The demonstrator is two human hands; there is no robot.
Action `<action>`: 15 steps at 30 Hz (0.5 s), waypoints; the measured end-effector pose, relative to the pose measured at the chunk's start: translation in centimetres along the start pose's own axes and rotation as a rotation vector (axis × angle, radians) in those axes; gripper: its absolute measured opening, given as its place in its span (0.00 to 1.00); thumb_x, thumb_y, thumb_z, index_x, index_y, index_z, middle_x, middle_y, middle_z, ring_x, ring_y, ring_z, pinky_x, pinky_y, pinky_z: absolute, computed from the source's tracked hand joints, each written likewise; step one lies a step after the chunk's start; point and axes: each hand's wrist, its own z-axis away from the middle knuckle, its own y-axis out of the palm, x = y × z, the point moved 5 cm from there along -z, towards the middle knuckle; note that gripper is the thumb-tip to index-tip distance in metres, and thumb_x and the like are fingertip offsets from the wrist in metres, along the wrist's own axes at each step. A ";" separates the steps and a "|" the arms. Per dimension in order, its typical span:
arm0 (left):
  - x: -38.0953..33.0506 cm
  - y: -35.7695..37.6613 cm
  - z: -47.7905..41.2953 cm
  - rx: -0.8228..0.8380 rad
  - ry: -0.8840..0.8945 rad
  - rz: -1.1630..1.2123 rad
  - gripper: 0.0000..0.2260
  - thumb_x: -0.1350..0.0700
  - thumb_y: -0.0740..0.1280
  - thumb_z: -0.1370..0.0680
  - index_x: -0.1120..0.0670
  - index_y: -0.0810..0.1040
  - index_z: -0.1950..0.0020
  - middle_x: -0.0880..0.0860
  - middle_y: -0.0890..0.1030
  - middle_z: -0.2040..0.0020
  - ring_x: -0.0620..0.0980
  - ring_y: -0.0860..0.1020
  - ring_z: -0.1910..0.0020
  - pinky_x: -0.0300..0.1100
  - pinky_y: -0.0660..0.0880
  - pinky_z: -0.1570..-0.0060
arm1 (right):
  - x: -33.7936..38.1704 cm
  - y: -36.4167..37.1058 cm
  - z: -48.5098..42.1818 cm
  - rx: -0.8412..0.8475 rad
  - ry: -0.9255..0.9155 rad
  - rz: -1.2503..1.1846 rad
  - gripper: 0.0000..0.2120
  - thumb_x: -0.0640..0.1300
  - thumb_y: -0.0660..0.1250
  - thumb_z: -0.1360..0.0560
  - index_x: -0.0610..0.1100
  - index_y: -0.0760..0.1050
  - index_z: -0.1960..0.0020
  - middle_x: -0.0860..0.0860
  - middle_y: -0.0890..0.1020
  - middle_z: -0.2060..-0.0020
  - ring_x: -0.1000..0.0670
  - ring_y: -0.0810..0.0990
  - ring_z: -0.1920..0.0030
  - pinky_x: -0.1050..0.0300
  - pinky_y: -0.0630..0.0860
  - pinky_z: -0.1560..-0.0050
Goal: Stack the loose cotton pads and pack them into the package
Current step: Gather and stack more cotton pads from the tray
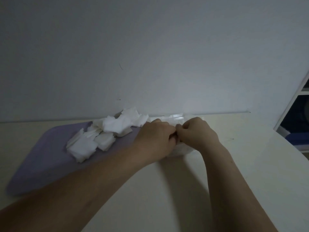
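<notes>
A heap of loose white square cotton pads point(107, 133) lies on a purple tray point(43, 164) at the left of the table. Just right of the heap lies the clear plastic package point(175, 118), close to the wall and mostly hidden under my hands. My left hand point(154, 139) and my right hand point(197, 133) meet over it, knuckles up and fingers curled, and both pinch the package's thin plastic between them. What lies inside the package is hidden.
The cream table point(184, 190) runs up to a plain white wall point(150, 56). A white shelf unit point(299, 104) with dark contents stands past the table's right edge.
</notes>
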 end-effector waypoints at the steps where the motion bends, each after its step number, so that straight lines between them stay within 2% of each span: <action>1: 0.1 0.1 0.1 0.010 -0.008 0.019 0.12 0.50 0.60 0.21 0.52 0.80 0.58 0.52 0.82 0.59 0.55 0.75 0.57 0.53 0.75 0.55 | 0.0 0.1 0.0 0.009 0.006 0.006 0.20 0.51 0.62 0.24 0.44 0.65 0.72 0.52 0.69 0.76 0.47 0.68 0.72 0.58 0.66 0.67; 5: 0.9 0.7 0.2 0.062 -0.066 0.021 0.14 0.48 0.58 0.18 0.50 0.80 0.56 0.55 0.81 0.57 0.57 0.78 0.59 0.48 0.74 0.58 | 0.0 0.3 -0.2 0.043 0.010 0.007 0.21 0.51 0.60 0.22 0.44 0.66 0.72 0.52 0.71 0.75 0.48 0.71 0.71 0.57 0.66 0.66; 8: 0.8 0.4 0.5 0.055 -0.052 0.042 0.13 0.50 0.59 0.18 0.48 0.73 0.62 0.52 0.78 0.61 0.55 0.78 0.61 0.46 0.71 0.62 | 0.1 0.1 -0.1 0.020 -0.003 0.001 0.22 0.51 0.61 0.22 0.44 0.66 0.72 0.51 0.71 0.75 0.47 0.71 0.71 0.57 0.66 0.66; 10: 1.0 -0.1 0.9 0.039 -0.020 0.105 0.09 0.55 0.60 0.20 0.50 0.75 0.59 0.48 0.78 0.61 0.51 0.77 0.60 0.46 0.72 0.60 | 0.6 -0.3 0.1 -0.079 -0.047 0.007 0.22 0.52 0.62 0.23 0.42 0.66 0.72 0.50 0.70 0.77 0.46 0.71 0.72 0.58 0.66 0.68; 12: 1.7 -0.9 1.5 -0.031 0.027 0.146 0.09 0.58 0.61 0.23 0.49 0.80 0.52 0.45 0.81 0.56 0.47 0.77 0.55 0.45 0.75 0.53 | 1.8 -0.7 0.8 -0.213 -0.114 0.009 0.22 0.55 0.63 0.23 0.41 0.73 0.69 0.49 0.76 0.75 0.46 0.76 0.70 0.58 0.68 0.68; 15: 3.9 -2.0 3.4 -0.118 0.037 0.182 0.10 0.60 0.63 0.24 0.51 0.82 0.48 0.46 0.81 0.52 0.48 0.77 0.50 0.44 0.74 0.47 | 4.7 -0.1 2.6 -0.382 -0.278 -0.020 0.17 0.57 0.63 0.22 0.47 0.80 0.61 0.53 0.81 0.67 0.50 0.78 0.63 0.56 0.73 0.63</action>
